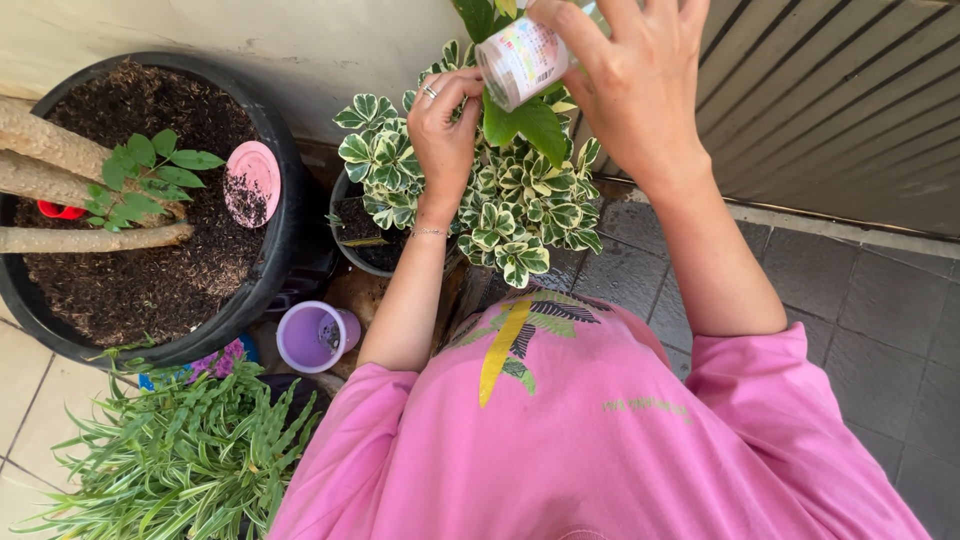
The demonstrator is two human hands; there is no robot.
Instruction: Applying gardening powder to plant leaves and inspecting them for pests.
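The small jar [520,58] is tipped mouth-down over the green-and-white plant [505,190], grasped by the right hand [625,85]. The left hand [445,125], fingers curled loosely, touches leaves below. Pouring seems underway; next calls for a steady tilt. A purple cup [312,337] sits near left.

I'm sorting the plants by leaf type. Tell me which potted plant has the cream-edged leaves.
The bushy plant under both hands, in the small dark pot. The large black pot holds plain green leaves; the lower-left plant has narrow green blades.
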